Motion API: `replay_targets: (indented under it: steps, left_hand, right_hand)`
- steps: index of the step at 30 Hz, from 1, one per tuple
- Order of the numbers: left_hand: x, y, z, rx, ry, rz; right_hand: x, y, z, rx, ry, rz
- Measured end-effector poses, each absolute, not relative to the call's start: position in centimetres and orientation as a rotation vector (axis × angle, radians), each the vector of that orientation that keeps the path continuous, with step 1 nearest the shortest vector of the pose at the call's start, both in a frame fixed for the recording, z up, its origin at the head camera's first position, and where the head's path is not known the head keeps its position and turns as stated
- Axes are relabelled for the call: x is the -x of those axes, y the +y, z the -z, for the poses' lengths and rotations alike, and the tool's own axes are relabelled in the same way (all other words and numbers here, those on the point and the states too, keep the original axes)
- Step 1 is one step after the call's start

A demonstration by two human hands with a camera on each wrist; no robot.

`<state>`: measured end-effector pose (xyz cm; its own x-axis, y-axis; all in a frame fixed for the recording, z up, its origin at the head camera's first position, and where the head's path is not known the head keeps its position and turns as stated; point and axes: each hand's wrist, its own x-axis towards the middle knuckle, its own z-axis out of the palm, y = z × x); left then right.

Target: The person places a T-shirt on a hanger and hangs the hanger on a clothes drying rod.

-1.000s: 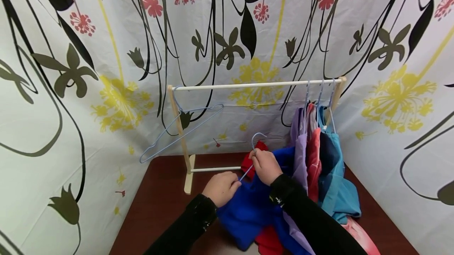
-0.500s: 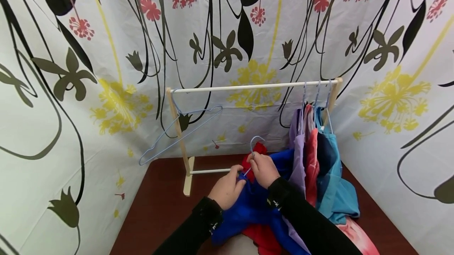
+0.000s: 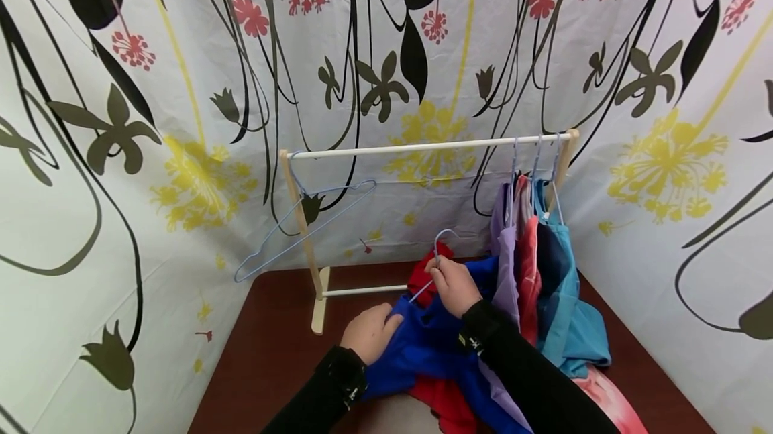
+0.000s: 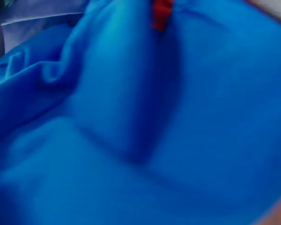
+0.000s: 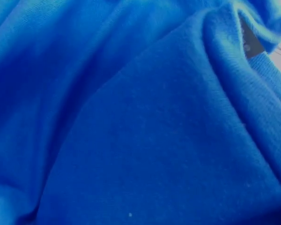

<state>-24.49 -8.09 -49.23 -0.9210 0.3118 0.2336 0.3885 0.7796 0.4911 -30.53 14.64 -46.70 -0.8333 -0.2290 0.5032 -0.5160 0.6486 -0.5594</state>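
Note:
In the head view, a light blue wire hanger [image 3: 421, 291] points its hook up. My right hand [image 3: 455, 286] grips this hanger just below the hook. One arm of the hanger runs down left into a blue garment [image 3: 417, 347], which lies loosely over the table. My left hand [image 3: 370, 333] pinches the garment's upper edge near that arm, thumb on top. Red cloth [image 3: 443, 400] shows under and behind the blue fabric. Blue cloth folds [image 4: 107, 103] fill the left wrist view, and blue fabric [image 5: 145, 140] with a small dark tag [image 5: 251, 42] fills the right wrist view.
A clothes rack [image 3: 423, 147] stands at the back of the dark table [image 3: 260, 347]. A bare hanger [image 3: 304, 233] hangs at its left end. Purple [image 3: 506, 253], coral [image 3: 530, 273] and teal [image 3: 558, 273] garments hang at its right. A patterned curtain [image 3: 199, 85] surrounds the table.
My left hand reached up right along the hanger arm, then drew back down left with the garment's edge. My right hand stays on the hanger, shifting slightly.

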Motion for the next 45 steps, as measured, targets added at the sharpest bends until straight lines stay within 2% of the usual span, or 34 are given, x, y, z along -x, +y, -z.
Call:
replay_targets:
  steps: [10, 18, 35, 45]
  left_hand:
    - [23.9, -8.2, 50.2, 0.570, -2.786, 0.824]
    - [23.7, -8.7, 50.2, 0.556, -2.705, 0.869]
    - [23.5, -9.8, 50.9, 0.561, -2.676, 0.978]
    - [23.4, -9.8, 50.6, 0.532, -2.684, 1.077]
  right_hand:
    - [31.1, 16.1, 46.7, -0.612, -2.475, -1.164]
    - [32.3, 19.0, 47.1, -0.597, -2.479, -0.893]
    - [33.6, 21.9, 48.1, -0.471, -2.334, -0.691]
    - [33.0, 21.3, 47.8, -0.640, -2.360, -0.536]
